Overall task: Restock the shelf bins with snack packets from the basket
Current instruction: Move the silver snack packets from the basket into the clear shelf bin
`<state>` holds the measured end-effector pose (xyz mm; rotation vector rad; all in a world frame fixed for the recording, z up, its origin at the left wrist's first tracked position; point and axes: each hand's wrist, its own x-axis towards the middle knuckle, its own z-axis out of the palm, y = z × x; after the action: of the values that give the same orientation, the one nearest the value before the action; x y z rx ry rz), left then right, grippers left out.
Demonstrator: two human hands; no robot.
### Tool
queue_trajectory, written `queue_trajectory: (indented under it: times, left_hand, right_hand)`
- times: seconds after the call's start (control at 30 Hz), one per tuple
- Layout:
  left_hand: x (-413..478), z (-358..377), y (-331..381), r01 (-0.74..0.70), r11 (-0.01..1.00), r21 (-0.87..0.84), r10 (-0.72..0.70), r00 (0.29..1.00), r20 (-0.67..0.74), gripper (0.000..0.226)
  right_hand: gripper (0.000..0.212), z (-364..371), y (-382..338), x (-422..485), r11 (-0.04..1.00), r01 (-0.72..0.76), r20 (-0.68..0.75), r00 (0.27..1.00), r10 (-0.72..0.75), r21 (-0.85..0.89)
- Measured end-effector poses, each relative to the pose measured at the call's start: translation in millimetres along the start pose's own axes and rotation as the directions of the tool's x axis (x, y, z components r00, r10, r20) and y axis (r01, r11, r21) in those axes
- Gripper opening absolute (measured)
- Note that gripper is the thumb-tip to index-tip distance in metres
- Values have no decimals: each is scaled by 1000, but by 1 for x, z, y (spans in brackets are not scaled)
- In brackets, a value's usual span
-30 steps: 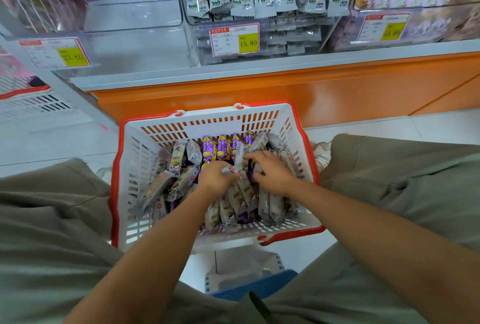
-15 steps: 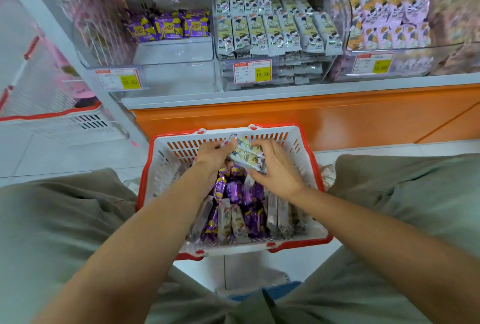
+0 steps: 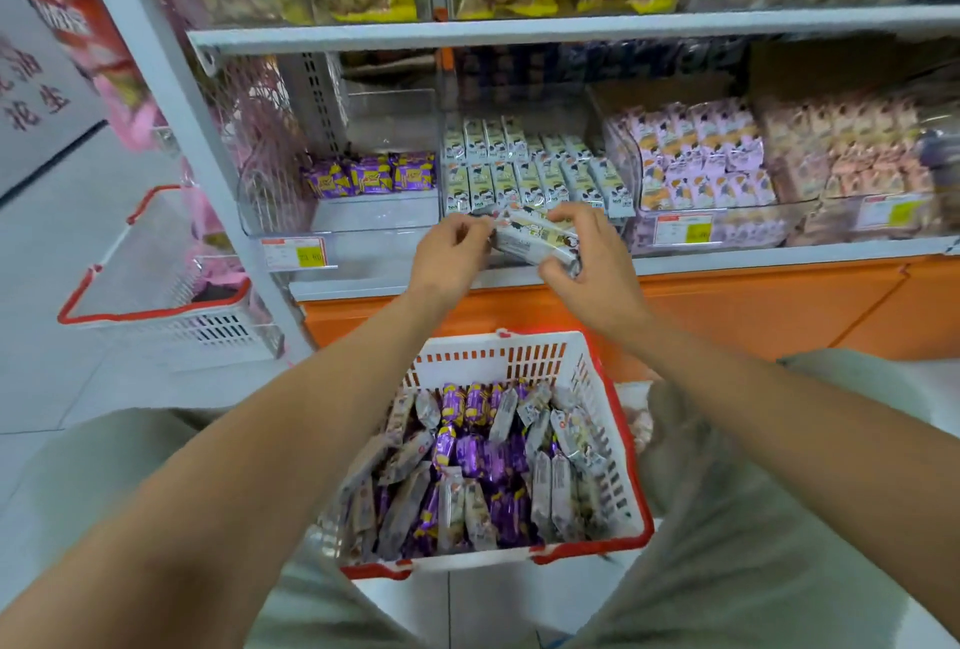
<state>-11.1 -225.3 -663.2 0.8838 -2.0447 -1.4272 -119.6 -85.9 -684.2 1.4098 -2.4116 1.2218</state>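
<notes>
The left hand and the right hand are raised together at shelf level and both grip one small bundle of white snack packets, which lies crosswise between them. The left hand pinches the left end of the bundle; the right hand has its fingers curled over the top and its thumb under the right end. The bundle is clear of the basket and sits just in front of the middle bin, touching nothing but the hands as far as can be seen. That bin holds upright rows of matching white packets. The left bin holds a short row of purple packets at its back, and the right bin holds pale pink and lilac packets. The basket is white with a red rim, stands low between the person's knees, directly below the forearms, and contains a mixed heap of white and purple packets. A second white basket with red rim stands on the floor to the left, well apart from the hands
</notes>
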Motion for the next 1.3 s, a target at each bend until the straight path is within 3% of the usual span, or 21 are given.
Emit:
queue_trajectory:
  times: [0.07,0.17,0.27,0.33,0.57,0.87,1.3]
  left_hand:
    - [6,-6,12,-152,956,250,161,987,-14,16]
    - [22,-9,25,-354,762,542,380,922,68,24]
    - [51,-1,30,-409,572,711,392,898,201,34]
    - [72,7,30,-395,520,757,319,912,257,42]
    - [147,25,28,-377,467,800,149,925,349,55]
    - [193,41,10,-347,480,806,112,935,337,56]
    - [187,43,9,-345,453,822,70,933,353,57]
  right_hand:
    - [44,-10,-2,18,999,-32,-48,998,31,-30]
    - [41,-17,2,45,988,-99,-82,993,90,-115]
    - [42,-19,10,75,966,-164,-94,985,147,-202]
    - [43,-17,15,95,953,-198,-93,979,181,-229]
    - [48,-3,35,167,870,-280,-69,958,277,-406]
    - [52,33,53,219,754,-345,-23,915,402,-559]
    - [58,37,69,219,832,-331,159,885,437,-446]
